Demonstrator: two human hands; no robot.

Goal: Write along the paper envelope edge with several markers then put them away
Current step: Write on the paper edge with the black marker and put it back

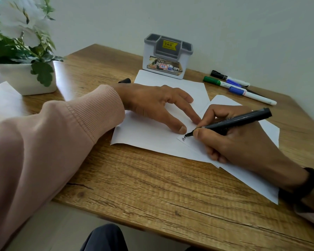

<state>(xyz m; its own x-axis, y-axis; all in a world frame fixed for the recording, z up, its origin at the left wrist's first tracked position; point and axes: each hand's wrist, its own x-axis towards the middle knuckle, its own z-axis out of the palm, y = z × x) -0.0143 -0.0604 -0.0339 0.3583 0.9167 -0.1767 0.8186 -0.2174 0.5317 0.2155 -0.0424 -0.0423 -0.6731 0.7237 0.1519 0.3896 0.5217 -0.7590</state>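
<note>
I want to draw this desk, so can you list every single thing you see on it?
black marker: 1, in right hand, tip on envelope
paper envelope: 1, white, under right hand
paper sheet: 1, white, under left hand
marker cap: 1, black, behind left hand
spare markers: about 4, black, green, blue caps, far right
pen holder: 1, grey-white, back centre
flower pot: 1, white, far left
table: 1, wooden
left hand: fingers pressing paper
right hand: writing
</note>
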